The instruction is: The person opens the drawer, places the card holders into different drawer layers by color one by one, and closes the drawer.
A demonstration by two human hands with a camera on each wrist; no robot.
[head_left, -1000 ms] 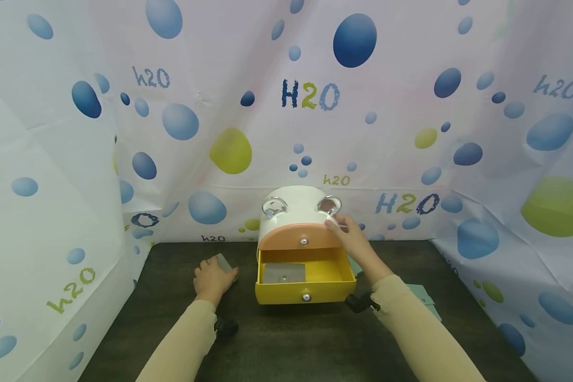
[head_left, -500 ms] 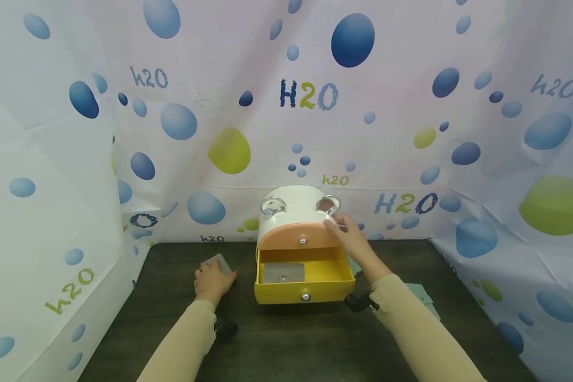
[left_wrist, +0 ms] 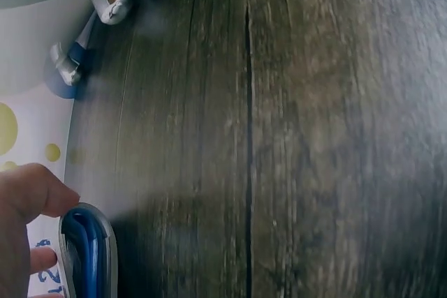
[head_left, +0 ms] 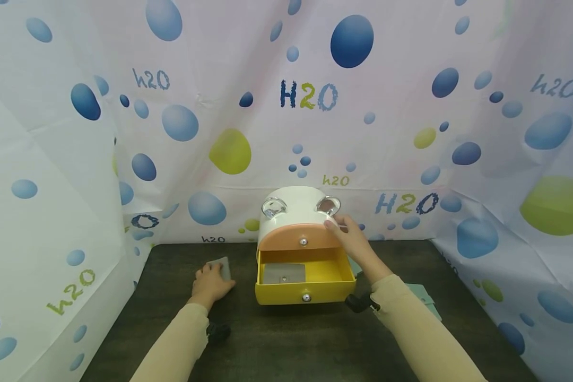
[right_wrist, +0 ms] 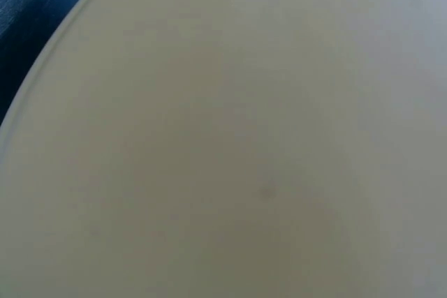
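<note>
My left hand (head_left: 211, 284) holds a small grey card wallet (head_left: 225, 268) on the table, left of a small drawer cabinet (head_left: 298, 204). In the left wrist view the wallet (left_wrist: 87, 252) shows blue sleeves inside, with the thumb (left_wrist: 42, 190) against its edge. My right hand (head_left: 352, 241) rests on the cabinet's upper right side, below a silver ear. The cabinet is white, with a peach upper drawer (head_left: 281, 241) pushed in. Its yellow lower drawer (head_left: 281, 293) is pulled out, and another grey wallet (head_left: 284, 272) lies in it. A pale surface fills the right wrist view.
A pale green wallet (head_left: 422, 298) lies on the dark wooden table (head_left: 305, 345), right of the cabinet. Another pale green item (head_left: 355, 266) is partly hidden behind the right forearm. A patterned curtain (head_left: 286, 132) encloses the back and sides.
My left hand has shifted slightly left and turned, and the grey card wallet has turned with it. The right hand stays on the cabinet; the drawers have not moved.
</note>
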